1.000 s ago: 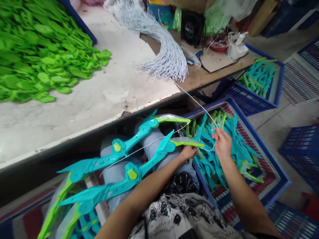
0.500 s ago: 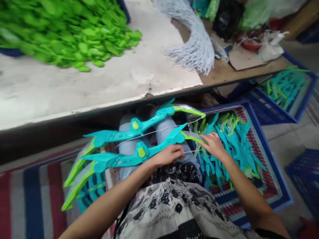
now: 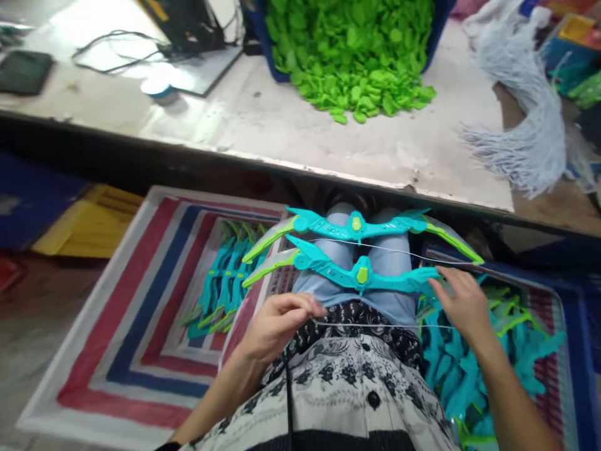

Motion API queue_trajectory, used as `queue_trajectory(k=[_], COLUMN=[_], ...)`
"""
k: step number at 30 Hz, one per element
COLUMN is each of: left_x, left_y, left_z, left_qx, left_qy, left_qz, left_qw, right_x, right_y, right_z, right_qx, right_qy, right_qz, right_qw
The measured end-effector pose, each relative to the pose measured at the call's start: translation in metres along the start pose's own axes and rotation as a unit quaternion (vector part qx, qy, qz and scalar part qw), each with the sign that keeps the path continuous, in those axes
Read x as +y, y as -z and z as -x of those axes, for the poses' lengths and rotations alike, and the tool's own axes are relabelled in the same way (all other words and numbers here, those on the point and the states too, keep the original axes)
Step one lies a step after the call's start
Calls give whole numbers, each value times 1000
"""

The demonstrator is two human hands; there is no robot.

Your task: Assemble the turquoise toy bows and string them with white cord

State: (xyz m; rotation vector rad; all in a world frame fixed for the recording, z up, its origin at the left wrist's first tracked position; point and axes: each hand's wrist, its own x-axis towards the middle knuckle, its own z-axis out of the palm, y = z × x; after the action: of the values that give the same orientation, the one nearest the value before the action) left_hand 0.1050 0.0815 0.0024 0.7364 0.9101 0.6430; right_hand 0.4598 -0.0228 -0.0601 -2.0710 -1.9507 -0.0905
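Two toy bows in teal and lime green lie side by side across my lap. The far toy bow (image 3: pixel 323 227) has its white string running from tip to tip. From the right end of the near toy bow (image 3: pixel 328 270), a white string (image 3: pixel 375 326) stretches leftward to my left hand (image 3: pixel 282 319), whose fingers are pinched on its end. My right hand (image 3: pixel 464 304) is closed around the near bow's right limb, covering that tip. The near bow's left tip is bare, above my left hand.
On the right, a blue crate (image 3: pixel 582 351) holds many bows. A striped sheet (image 3: pixel 126 300) at left carries several more bows (image 3: pixel 228 275). Lime green pieces (image 3: pixel 361 81) and a bundle of white strings (image 3: pixel 539 113) lie on the worktable (image 3: pixel 263 131), whose edge runs beyond my knees.
The view has swung left. My left hand has moved from near the bow's right end to its left side, drawing the string out. My right hand stays at the right end.
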Motion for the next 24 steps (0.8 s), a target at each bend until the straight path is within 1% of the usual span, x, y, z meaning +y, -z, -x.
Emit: queue_trajectory(k=[1,2,3,5,6,7,8,10,11,12,13,14,16,18,19,20,21,22,24], left_x=[-7,-12,-15,-19,-20,-21,-21,-21,-20,-18,-16,-13,-6,0,3,6,9,12,18], left_y=[-6,-11,-14,-19,-21,-22,-23,-22,-19,-15,-9,-1,20,43,53,62,69,74,76], left_z=[-4,-7,-9,-10,-10,-9,-7,-3,-1,1,4,6,9,7,4,0,-4,-10,-20], left_qx=[17,27,25,1,-15,-30,-42,-43,-31,-9,22,60,157,264,309,341,360,368,368], left_qy=[13,26,38,49,50,52,56,56,47,29,3,-28,-93,-147,-167,-180,-188,-193,-203], left_qz=[12,28,45,69,78,88,100,126,134,132,120,99,35,-43,-79,-113,-144,-170,-211], left_qw=[1000,999,998,996,996,994,993,990,989,991,993,993,983,952,933,915,902,894,883], right_x=[-31,-62,-93,-144,-162,-172,-177,-169,-160,-150,-139,-129,-113,-105,-103,-103,-104,-104,-106], right_y=[-8,-18,-30,-54,-64,-72,-78,-82,-80,-78,-74,-70,-63,-59,-58,-58,-59,-59,-60], right_z=[-22,-41,-57,-75,-80,-81,-82,-83,-84,-86,-89,-93,-102,-110,-113,-116,-118,-119,-120], right_qx=[1,-17,-49,-122,-158,-187,-210,-245,-264,-291,-326,-368,-463,-544,-569,-584,-590,-591,-589], right_qy=[61,124,174,224,231,231,227,215,210,205,196,181,123,40,1,-29,-48,-60,-68], right_qz=[-43,-74,-82,-48,-22,0,10,-22,-66,-124,-190,-254,-357,-412,-429,-441,-451,-459,-467], right_qw=[997,989,980,966,960,955,951,945,939,926,905,876,802,730,702,681,668,660,656])
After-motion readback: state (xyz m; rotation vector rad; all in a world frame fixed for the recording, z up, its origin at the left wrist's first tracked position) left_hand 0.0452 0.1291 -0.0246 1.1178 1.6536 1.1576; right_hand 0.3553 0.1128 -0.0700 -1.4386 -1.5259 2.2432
